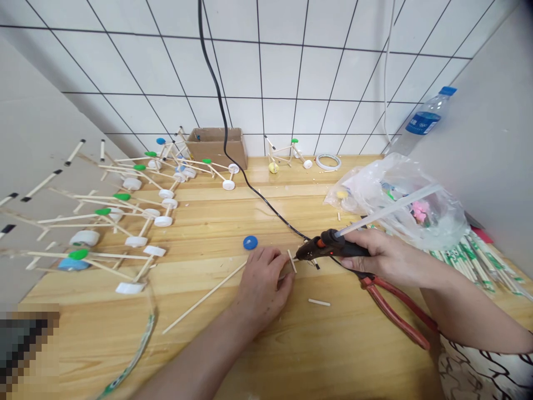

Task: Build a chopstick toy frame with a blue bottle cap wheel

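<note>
My left hand (264,286) is closed on the wooden table, fingertips and thumb around a short wooden stick (291,261). A longer wooden stick (204,298) slants out to the left from beneath that hand. My right hand (385,258) is wrapped round a black hot glue gun (315,249), whose nozzle is at or touching the short stick. A translucent glue stick (387,211) juts from the gun's back end. Just beyond my left fingers lies a blue bottle cap (250,243). One cut stick piece (319,303) rests in front of the gun.
Several stick tricycle models (120,222) fill the left side. Red-handled pliers (397,314) lie below my right hand. A cardboard box (216,147), tape roll (328,162), plastic bag (400,194), bottle (427,119) and wrapped chopsticks (474,261) stand or lie around. A black cord (258,191) crosses the table.
</note>
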A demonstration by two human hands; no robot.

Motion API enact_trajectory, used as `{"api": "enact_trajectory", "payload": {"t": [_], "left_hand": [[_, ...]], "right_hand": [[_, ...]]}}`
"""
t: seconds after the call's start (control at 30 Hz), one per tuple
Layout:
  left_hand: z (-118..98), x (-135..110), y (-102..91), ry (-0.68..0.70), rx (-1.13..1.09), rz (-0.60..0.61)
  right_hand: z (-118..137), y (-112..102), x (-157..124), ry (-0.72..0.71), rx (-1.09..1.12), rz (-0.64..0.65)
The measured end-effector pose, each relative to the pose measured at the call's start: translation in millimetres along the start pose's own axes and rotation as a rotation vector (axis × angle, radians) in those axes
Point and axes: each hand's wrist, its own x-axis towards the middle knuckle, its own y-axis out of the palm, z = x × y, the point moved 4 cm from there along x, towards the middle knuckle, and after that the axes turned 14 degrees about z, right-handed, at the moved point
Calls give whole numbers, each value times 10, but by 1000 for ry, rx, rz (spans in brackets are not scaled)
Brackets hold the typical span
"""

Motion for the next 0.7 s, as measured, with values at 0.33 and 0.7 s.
{"api": "enact_trajectory", "payload": {"t": [0.33, 0.7], "left_hand": [[-1, 7, -7, 2, -2, 4], [-7, -7, -10, -8, -4, 4]], "right_hand": [[-4, 0, 5, -4, 27, 10], [26, 1, 14, -17, 7, 23]]}}
